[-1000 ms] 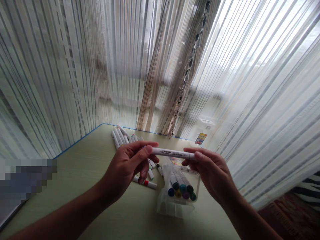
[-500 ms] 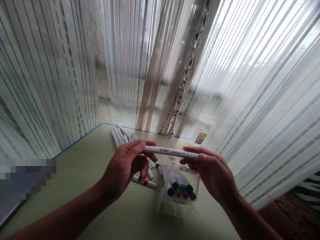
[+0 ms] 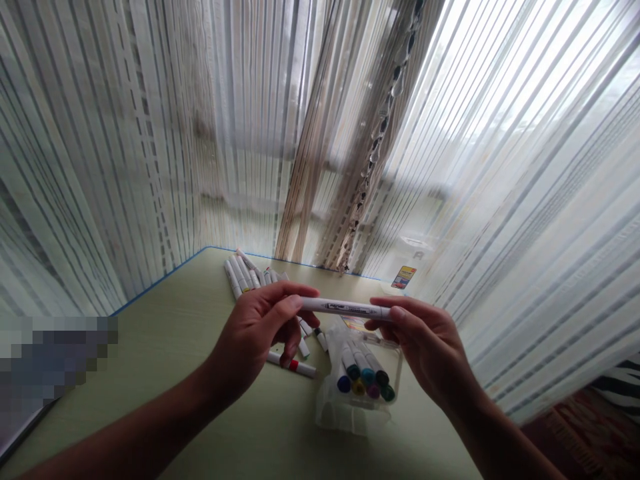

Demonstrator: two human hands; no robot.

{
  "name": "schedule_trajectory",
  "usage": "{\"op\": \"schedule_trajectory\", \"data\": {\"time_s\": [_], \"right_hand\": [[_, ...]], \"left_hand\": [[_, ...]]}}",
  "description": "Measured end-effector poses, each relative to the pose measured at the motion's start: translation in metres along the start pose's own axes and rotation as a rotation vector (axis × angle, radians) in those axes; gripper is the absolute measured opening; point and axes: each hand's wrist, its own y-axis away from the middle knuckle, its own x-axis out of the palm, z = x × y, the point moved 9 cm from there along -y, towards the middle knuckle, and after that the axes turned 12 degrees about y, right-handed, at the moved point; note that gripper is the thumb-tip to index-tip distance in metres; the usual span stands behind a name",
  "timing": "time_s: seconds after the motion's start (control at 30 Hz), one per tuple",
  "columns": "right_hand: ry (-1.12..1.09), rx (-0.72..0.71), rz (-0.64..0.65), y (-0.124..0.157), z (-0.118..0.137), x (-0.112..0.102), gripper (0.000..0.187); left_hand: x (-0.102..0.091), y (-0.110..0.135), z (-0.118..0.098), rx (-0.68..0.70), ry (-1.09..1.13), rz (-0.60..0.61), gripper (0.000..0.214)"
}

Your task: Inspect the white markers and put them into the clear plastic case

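Both my hands hold one white marker (image 3: 345,308) level above the table. My left hand (image 3: 257,333) pinches its left end between thumb and fingers. My right hand (image 3: 425,343) grips the right end with thumb and fingertips. Below the marker stands a clear plastic case (image 3: 357,400) with several markers in it, their coloured caps (image 3: 365,381) facing me. More white markers (image 3: 245,273) lie loose at the far side of the table, and one with a red band (image 3: 295,365) lies under my left hand.
The pale green table (image 3: 165,340) has a blue edge and sits in a corner of sheer striped curtains (image 3: 500,200). A small coloured sticker (image 3: 404,277) lies near the far right edge. A blurred dark patch is at the left.
The marker has stayed in both hands; it dipped slightly and my fingers shifted along its ends. The view has moved a little.
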Motion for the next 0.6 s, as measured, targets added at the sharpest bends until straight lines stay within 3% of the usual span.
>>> {"op": "schedule_trajectory", "data": {"time_s": [0.43, 0.6], "right_hand": [[0.24, -0.067, -0.049, -0.001, 0.011, -0.002, 0.021], [0.202, -0.06, -0.026, 0.0, 0.014, 0.003, 0.021]], "left_hand": [[0.001, 0.001, 0.005, 0.006, -0.229, 0.032, 0.026], [-0.003, 0.003, 0.006, 0.01, -0.259, -0.008, 0.028]]}}
